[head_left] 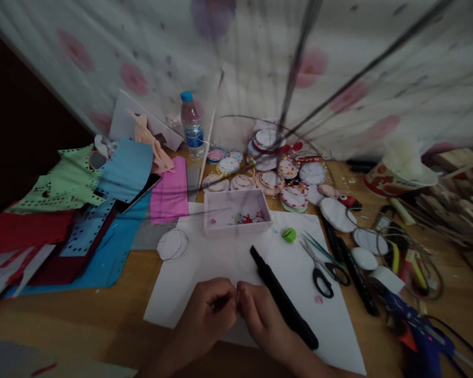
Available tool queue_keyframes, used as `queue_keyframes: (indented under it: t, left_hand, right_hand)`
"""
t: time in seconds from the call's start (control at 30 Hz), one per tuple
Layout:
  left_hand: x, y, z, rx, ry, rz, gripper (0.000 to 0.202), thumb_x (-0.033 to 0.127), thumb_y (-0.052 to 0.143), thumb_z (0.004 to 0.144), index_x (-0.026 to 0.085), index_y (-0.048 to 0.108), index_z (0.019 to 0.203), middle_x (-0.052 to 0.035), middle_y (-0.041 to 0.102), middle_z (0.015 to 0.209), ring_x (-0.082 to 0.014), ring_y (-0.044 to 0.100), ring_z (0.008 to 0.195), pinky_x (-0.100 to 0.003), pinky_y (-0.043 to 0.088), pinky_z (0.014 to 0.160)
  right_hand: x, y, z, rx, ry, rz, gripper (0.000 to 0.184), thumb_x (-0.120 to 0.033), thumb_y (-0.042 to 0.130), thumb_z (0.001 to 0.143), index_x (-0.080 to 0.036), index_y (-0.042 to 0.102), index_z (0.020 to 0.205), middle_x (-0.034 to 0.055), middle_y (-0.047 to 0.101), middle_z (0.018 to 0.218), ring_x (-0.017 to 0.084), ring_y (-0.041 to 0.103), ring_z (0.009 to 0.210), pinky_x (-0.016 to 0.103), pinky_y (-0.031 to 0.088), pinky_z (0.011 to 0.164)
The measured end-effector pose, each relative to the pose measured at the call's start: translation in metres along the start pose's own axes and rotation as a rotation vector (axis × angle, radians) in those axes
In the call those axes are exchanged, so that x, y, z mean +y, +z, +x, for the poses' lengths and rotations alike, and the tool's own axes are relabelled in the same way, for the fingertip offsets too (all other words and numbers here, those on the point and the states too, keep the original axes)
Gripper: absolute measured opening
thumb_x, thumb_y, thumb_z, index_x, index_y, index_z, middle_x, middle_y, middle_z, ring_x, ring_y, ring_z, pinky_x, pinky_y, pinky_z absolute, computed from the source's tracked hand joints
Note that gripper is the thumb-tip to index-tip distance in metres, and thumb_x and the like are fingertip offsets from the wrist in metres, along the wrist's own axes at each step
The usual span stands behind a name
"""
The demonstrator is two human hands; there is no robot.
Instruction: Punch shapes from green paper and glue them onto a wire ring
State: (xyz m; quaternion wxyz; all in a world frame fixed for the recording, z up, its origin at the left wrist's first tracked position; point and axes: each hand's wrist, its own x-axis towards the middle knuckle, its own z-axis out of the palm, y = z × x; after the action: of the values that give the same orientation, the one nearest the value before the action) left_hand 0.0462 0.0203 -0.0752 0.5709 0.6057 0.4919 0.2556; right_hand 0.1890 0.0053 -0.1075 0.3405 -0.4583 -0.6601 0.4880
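My left hand (212,310) and my right hand (263,317) meet fingertip to fingertip above a white paper sheet (208,262). Both are closed in a pinch, and whatever sits between the fingertips is too small to make out. A black marker-like tool (286,299) lies slantwise beside my right hand. Beyond the hands stands a shallow pale box (236,227) with small coloured bits in it. Scissors (319,268) with black handles rest on the sheet's right side, near a green round piece (289,234). A white paper disc (169,245) lies at the sheet's left edge.
Coloured felt sheets (126,163) pile up at the left, with a phone (137,193) among them. A water bottle (192,126) and several decorated discs (270,181) stand at the back. A blue glue gun (418,325), pliers (413,270) and wood sticks (457,199) crowd the right. Dark blurred strands cross the view.
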Motion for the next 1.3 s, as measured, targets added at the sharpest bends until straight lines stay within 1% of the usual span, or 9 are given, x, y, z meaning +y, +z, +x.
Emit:
queue_keyframes:
  t: [0.1,0.2,0.37,0.6,0.77,0.83,0.97,1.2,1.3]
  left_hand:
    - [0.001,-0.002,0.0,-0.015,-0.064,-0.023,0.021,0.017,0.041,0.078,0.02,0.038,0.057,0.0048,0.037,0.057,-0.0119,0.038,0.058,-0.023,0.032,0.054]
    - [0.005,-0.009,-0.001,-0.023,-0.029,0.083,0.019,0.017,0.042,0.08,0.02,0.041,0.061,0.0046,0.041,0.06,-0.013,0.043,0.062,-0.024,0.034,0.058]
    - [0.009,-0.02,-0.002,-0.009,0.146,0.277,0.017,0.012,0.042,0.082,0.02,0.044,0.067,0.004,0.045,0.066,-0.0124,0.046,0.063,-0.023,0.035,0.058]
    - [0.006,-0.03,0.001,-0.031,0.368,0.675,0.008,0.011,0.047,0.082,0.018,0.051,0.081,-0.0022,0.053,0.081,-0.0188,0.05,0.08,-0.031,0.039,0.071]
    - [0.011,-0.036,0.005,-0.136,0.512,0.901,0.014,0.01,0.045,0.083,0.016,0.052,0.073,-0.0025,0.052,0.074,-0.0186,0.048,0.073,-0.033,0.038,0.066]
    - [0.013,-0.036,0.007,-0.172,0.543,0.934,0.014,0.009,0.044,0.082,0.016,0.052,0.072,-0.0026,0.053,0.074,-0.0183,0.047,0.071,-0.032,0.038,0.064]
    - [0.009,-0.035,0.011,-0.188,0.569,0.954,0.014,0.008,0.044,0.079,0.015,0.052,0.071,-0.0028,0.052,0.072,-0.0177,0.046,0.069,-0.032,0.037,0.061]
    - [0.003,-0.033,0.014,-0.116,0.554,0.908,0.018,0.009,0.042,0.083,0.016,0.051,0.068,-0.0023,0.051,0.07,-0.0173,0.046,0.069,-0.031,0.036,0.06]
    - [0.004,-0.033,0.012,-0.121,0.544,0.899,0.017,0.01,0.043,0.083,0.016,0.051,0.069,-0.0024,0.051,0.071,-0.0175,0.047,0.069,-0.032,0.037,0.06]
  right_hand:
    - [0.004,0.001,-0.001,0.0,-0.028,-0.033,0.037,-0.033,0.024,0.098,-0.022,0.037,0.065,-0.0026,0.042,0.058,0.012,0.041,0.051,0.025,0.03,0.049]
    - [0.003,-0.001,-0.001,0.0,-0.064,-0.087,0.031,-0.031,0.027,0.097,-0.021,0.043,0.072,0.0005,0.049,0.066,0.014,0.047,0.058,0.027,0.034,0.054]
    - [-0.004,-0.005,-0.001,-0.044,-0.081,-0.149,0.024,-0.027,0.026,0.097,-0.02,0.046,0.086,0.004,0.055,0.077,0.017,0.052,0.067,0.028,0.038,0.06]
    - [0.0,-0.004,0.002,0.0,-0.122,-0.358,0.013,-0.022,0.034,0.092,-0.021,0.039,0.08,0.0018,0.052,0.069,0.016,0.048,0.059,0.028,0.032,0.053]
    - [0.002,-0.003,0.002,-0.043,-0.132,-0.502,0.013,-0.021,0.031,0.092,-0.021,0.038,0.081,0.0031,0.054,0.07,0.018,0.051,0.06,0.028,0.031,0.054]
    - [0.002,-0.003,0.003,-0.074,-0.14,-0.562,0.013,-0.02,0.03,0.091,-0.021,0.037,0.08,0.0034,0.054,0.07,0.018,0.052,0.06,0.029,0.032,0.054]
    - [0.001,-0.004,0.005,-0.101,-0.145,-0.6,0.012,-0.019,0.03,0.091,-0.021,0.037,0.081,0.0036,0.054,0.071,0.019,0.053,0.062,0.029,0.033,0.055]
    - [0.005,-0.002,0.005,-0.056,-0.106,-0.574,0.008,-0.016,0.032,0.088,-0.021,0.035,0.083,0.003,0.055,0.072,0.018,0.054,0.062,0.028,0.032,0.054]
    - [0.005,-0.001,0.005,-0.067,-0.09,-0.584,0.007,-0.015,0.034,0.088,-0.021,0.036,0.084,0.0029,0.056,0.072,0.018,0.054,0.061,0.028,0.031,0.054]
